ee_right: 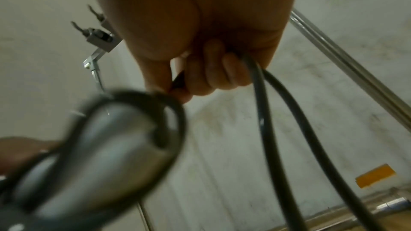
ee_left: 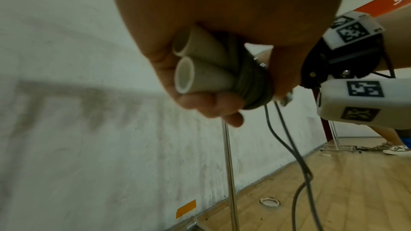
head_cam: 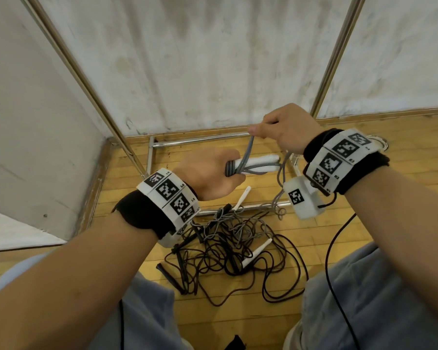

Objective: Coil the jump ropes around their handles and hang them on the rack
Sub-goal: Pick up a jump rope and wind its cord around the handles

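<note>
My left hand (head_cam: 213,173) grips two white handles (head_cam: 257,164) side by side, with several turns of grey rope (head_cam: 230,169) coiled round them near my fingers. The left wrist view shows the handles' hollow ends (ee_left: 184,78) and the dark coil (ee_left: 253,85). My right hand (head_cam: 283,127) is raised just above, pinching the doubled grey rope (head_cam: 248,150) between thumb and fingers. The loose rope (ee_right: 266,111) hangs from that hand, and a loop (ee_right: 142,120) circles the handles' tips. A chrome rack (head_cam: 86,84) stands against the wall, its hooks (ee_right: 98,34) up high.
A tangle of black and grey ropes (head_cam: 238,246) with black handles (head_cam: 170,276) and white handles (head_cam: 257,252) lies on the wooden floor between my knees. The rack's base bars (head_cam: 200,140) run along the wall. Another person's shoe (ee_left: 398,149) shows at far right.
</note>
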`<state>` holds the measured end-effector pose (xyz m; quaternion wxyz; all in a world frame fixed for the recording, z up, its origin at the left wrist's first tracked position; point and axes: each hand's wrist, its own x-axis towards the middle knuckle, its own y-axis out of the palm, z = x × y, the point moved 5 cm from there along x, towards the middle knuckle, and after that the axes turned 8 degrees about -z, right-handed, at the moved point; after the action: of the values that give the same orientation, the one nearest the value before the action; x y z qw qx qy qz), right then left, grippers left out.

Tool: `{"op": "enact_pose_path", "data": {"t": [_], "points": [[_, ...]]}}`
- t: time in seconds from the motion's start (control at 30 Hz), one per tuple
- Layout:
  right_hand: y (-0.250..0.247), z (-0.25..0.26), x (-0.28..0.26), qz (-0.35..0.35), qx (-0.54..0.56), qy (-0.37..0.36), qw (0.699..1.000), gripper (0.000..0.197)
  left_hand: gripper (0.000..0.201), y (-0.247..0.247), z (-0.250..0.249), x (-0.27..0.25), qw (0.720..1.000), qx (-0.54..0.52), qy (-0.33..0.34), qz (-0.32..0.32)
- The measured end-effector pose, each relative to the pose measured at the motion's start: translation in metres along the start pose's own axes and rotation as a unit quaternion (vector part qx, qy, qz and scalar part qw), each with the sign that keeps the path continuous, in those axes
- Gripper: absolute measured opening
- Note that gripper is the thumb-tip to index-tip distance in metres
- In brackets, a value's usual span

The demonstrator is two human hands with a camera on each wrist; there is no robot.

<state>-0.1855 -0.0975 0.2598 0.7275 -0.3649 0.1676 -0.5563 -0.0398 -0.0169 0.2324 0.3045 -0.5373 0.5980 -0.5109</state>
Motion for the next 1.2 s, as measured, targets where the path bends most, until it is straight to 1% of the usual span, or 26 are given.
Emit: {"op": "enact_pose_path", "data": {"t": [0.07, 0.13, 0.17, 0.23, 0.27, 0.3, 0.33, 0.4, 0.47, 0.57, 0.63, 0.7, 0.77, 0.8, 0.87, 0.9, 0.97, 1.03, 1.07, 1.1, 1.13, 1.17, 1.2], "points": [[-0.001, -0.003, 0.000, 0.023, 0.036, 0.027, 0.999, 0.049, 0.020, -0.012, 0.000, -0.002, 0.998, -0.055, 0.017, -0.015], [0.001, -0.007, 0.001, 0.049, 0.080, 0.047, 0.994, 0.052, 0.022, -0.021, -0.002, -0.004, 0.993, -0.106, 0.019, -0.047], [0.005, -0.008, 0.001, 0.069, 0.086, 0.042, 0.993, 0.044, 0.024, -0.024, -0.003, -0.005, 0.989, -0.135, 0.010, -0.063], [0.016, -0.009, -0.002, 0.112, 0.056, 0.043, 0.991, 0.014, 0.030, -0.026, -0.005, -0.006, 0.976, -0.200, -0.029, -0.087], [0.022, -0.008, -0.004, 0.126, 0.065, 0.052, 0.989, 0.010, 0.029, -0.027, -0.005, -0.006, 0.966, -0.232, -0.054, -0.096], [0.029, -0.005, -0.008, 0.143, 0.099, 0.059, 0.983, 0.011, 0.024, -0.029, -0.003, -0.006, 0.956, -0.264, -0.076, -0.105], [0.036, -0.001, -0.012, 0.154, 0.136, 0.063, 0.977, 0.023, 0.020, -0.031, -0.001, -0.006, 0.944, -0.292, -0.094, -0.118], [0.050, 0.005, -0.019, 0.174, 0.179, 0.075, 0.965, 0.044, 0.018, -0.036, 0.004, -0.004, 0.921, -0.341, -0.118, -0.147], [0.063, 0.012, -0.025, 0.189, 0.217, 0.098, 0.953, 0.055, 0.018, -0.041, 0.010, -0.002, 0.896, -0.385, -0.142, -0.169], [0.074, 0.022, -0.031, 0.176, 0.271, 0.122, 0.938, 0.058, 0.020, -0.042, 0.015, 0.001, 0.862, -0.436, -0.174, -0.189], [0.074, 0.026, -0.032, 0.168, 0.276, 0.125, 0.938, 0.057, 0.016, -0.040, 0.016, 0.003, 0.842, -0.467, -0.190, -0.192], [0.070, 0.028, -0.033, 0.138, 0.250, 0.111, 0.952, 0.057, 0.009, -0.040, 0.017, 0.004, 0.825, -0.490, -0.200, -0.197], [0.066, 0.032, -0.034, 0.082, 0.190, 0.058, 0.977, 0.051, 0.004, -0.042, 0.020, 0.006, 0.815, -0.501, -0.207, -0.207], [0.065, 0.035, -0.036, 0.053, 0.157, 0.022, 0.986, 0.042, 0.003, -0.043, 0.022, 0.007, 0.810, -0.504, -0.213, -0.211], [0.066, 0.038, -0.039, 0.014, 0.107, -0.026, 0.994, 0.017, 0.008, -0.044, 0.025, 0.009, 0.808, -0.501, -0.223, -0.215], [0.066, 0.037, -0.039, 0.005, 0.093, -0.039, 0.995, 0.012, 0.010, -0.045, 0.026, 0.011, 0.810, -0.497, -0.225, -0.216], [0.062, 0.031, -0.034, -0.022, 0.048, -0.063, 0.997, 0.022, 0.012, -0.046, 0.026, 0.011, 0.813, -0.491, -0.226, -0.216], [0.054, 0.023, -0.025, -0.066, -0.078, -0.082, 0.991, 0.025, 0.014, -0.046, 0.025, 0.011, 0.818, -0.488, -0.222, -0.206], [0.049, 0.019, -0.021, -0.077, -0.129, -0.074, 0.986, 0.025, 0.014, -0.045, 0.022, 0.011, 0.823, -0.485, -0.219, -0.197], [0.047, 0.013, -0.017, -0.075, -0.141, -0.048, 0.986, 0.025, 0.015, -0.044, 0.019, 0.010, 0.829, -0.481, -0.214, -0.189], [0.048, 0.009, -0.015, -0.057, -0.119, -0.016, 0.991, 0.025, 0.015, -0.043, 0.016, 0.010, 0.834, -0.477, -0.210, -0.182], [0.053, 0.006, -0.014, -0.026, -0.068, 0.020, 0.997, 0.025, 0.015, -0.042, 0.014, 0.010, 0.836, -0.476, -0.207, -0.176], [0.060, 0.005, -0.015, 0.010, 0.010, 0.054, 0.998, 0.024, 0.016, -0.042, 0.012, 0.011, 0.838, -0.476, -0.204, -0.172]]}}
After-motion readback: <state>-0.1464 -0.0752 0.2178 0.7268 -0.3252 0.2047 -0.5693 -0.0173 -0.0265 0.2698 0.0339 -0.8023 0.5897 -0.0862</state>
